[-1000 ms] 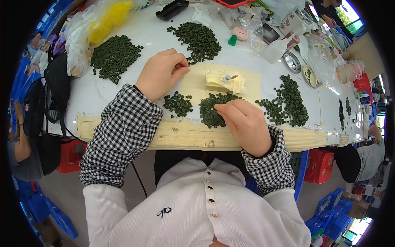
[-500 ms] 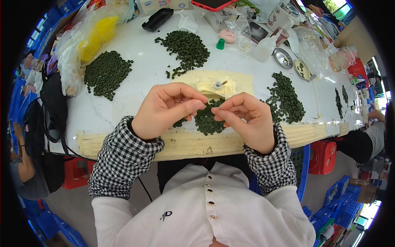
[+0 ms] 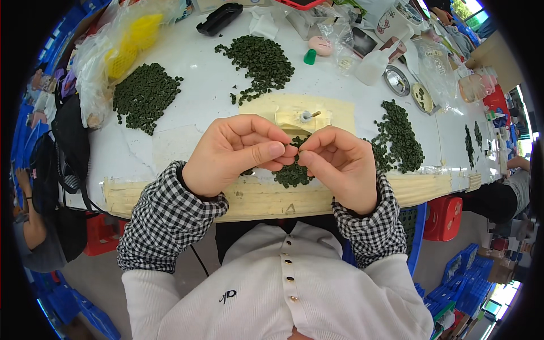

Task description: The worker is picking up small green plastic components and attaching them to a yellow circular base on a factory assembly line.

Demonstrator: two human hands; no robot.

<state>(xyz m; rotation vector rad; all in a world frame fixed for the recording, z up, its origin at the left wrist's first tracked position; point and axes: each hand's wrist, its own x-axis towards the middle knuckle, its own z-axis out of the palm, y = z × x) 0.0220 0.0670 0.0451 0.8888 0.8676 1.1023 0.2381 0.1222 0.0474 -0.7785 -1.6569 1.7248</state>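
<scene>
My left hand [image 3: 241, 148] and my right hand [image 3: 340, 164] meet at the fingertips above the near part of the table. Both are closed in a pinch; what sits between the fingers is too small to make out, though a dark speck shows at the left fingertips. Below them lies a small heap of dark green ring-like pieces [image 3: 293, 175], partly covered by my hands. Just beyond stands a small upright metal pin on a white base [image 3: 309, 115], fixed to a taped yellowish pad [image 3: 340, 110].
Larger heaps of green pieces lie at the left [image 3: 146, 96], the far middle [image 3: 263, 65] and the right [image 3: 399, 139]. A black tray [image 3: 220, 20], a green cap [image 3: 309, 56], a round metal tin [image 3: 396, 80] and plastic bags [image 3: 90, 73] stand farther out. Yellowish tape covers the table's front edge [image 3: 272, 203].
My hands have come together, the fingertips now touching where a gap was before. The whole view has shifted slightly.
</scene>
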